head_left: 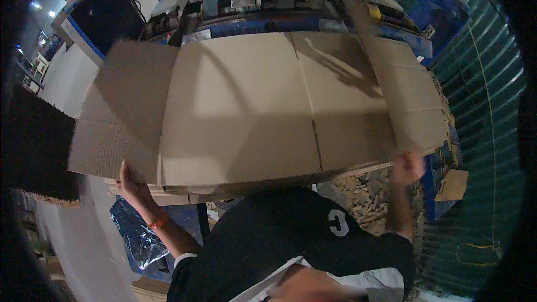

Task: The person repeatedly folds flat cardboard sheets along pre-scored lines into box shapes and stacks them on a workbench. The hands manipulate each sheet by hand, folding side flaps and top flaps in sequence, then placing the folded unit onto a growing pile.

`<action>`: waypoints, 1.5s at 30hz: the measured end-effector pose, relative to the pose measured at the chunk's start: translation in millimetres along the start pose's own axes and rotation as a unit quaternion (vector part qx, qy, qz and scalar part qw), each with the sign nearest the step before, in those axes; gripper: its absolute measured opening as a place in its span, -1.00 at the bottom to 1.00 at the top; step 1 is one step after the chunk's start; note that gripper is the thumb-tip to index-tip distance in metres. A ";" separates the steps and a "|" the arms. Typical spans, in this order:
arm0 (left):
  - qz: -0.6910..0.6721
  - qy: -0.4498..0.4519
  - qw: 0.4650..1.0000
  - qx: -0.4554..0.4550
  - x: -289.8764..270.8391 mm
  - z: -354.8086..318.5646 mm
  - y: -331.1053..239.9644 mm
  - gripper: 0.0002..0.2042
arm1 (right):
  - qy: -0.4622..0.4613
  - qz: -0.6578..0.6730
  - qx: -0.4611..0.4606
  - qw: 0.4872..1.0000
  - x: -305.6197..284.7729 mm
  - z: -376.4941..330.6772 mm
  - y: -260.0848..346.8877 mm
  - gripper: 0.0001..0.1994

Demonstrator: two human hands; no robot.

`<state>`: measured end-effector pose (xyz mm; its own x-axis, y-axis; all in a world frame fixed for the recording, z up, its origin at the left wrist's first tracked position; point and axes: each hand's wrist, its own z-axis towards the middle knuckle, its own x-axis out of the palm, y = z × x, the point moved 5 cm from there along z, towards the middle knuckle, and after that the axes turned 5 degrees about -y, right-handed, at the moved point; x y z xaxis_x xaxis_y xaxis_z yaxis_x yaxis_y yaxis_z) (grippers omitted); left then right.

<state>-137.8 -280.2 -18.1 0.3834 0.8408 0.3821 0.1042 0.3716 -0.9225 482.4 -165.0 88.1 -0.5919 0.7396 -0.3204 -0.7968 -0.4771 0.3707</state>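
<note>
A wide brown corrugated cardboard sheet (pixel 240 112) lies in front of me, with crease lines across it and side panels at left and right. My left hand (pixel 133 189) grips the near edge of its left panel, thumb on top and fingers hidden beneath. At the near right corner, my right hand (pixel 407 166) is closed on the edge of a narrow raised strip of the sheet; motion blurs its fingers. More cardboard layers (pixel 184 196) show under the near edge.
A machine with a blue crossbar (pixel 263 25) stands beyond the sheet. Cardboard scraps (pixel 358 198) lie below at the right. A green corrugated wall (pixel 486 106) rises on the right. Clear plastic wrap (pixel 142 240) sits at lower left, and a dark stack (pixel 42 140) stands at far left.
</note>
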 end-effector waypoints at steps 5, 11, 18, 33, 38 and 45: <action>0.317 0.297 0.884 0.174 79.1 -93.5 -16.0 -0.67 | 0.329 0.147 -0.206 0.910 63.3 -78.1 38.1 -0.75; 0.509 0.540 0.558 0.372 146.6 -139.4 3.7 -0.47 | 0.355 0.164 -0.232 0.891 80.3 -78.4 37.9 -0.70; 0.510 0.535 0.548 0.391 158.3 -119.2 0.9 -0.48 | 0.376 0.152 -0.305 0.861 107.7 -70.1 18.5 -0.66; 0.434 0.450 0.642 0.445 280.5 -4.7 68.5 -0.48 | 0.417 -0.094 -0.230 0.874 269.0 40.8 -66.5 -0.36; 0.599 0.288 0.598 0.448 315.2 20.1 95.6 -0.36 | 0.366 -0.215 -0.139 0.894 300.5 44.6 -59.9 -0.47; 0.388 0.241 0.754 0.473 236.5 -5.8 37.7 -0.30 | 0.437 -0.139 0.010 0.889 203.6 48.1 -35.7 -0.47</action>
<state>-37.9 -69.6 37.1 0.3049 0.7936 -0.5266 -0.9361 0.1479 -0.3192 396.2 25.5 51.5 -0.2483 0.1728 -0.9531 -0.9296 -0.3191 0.1844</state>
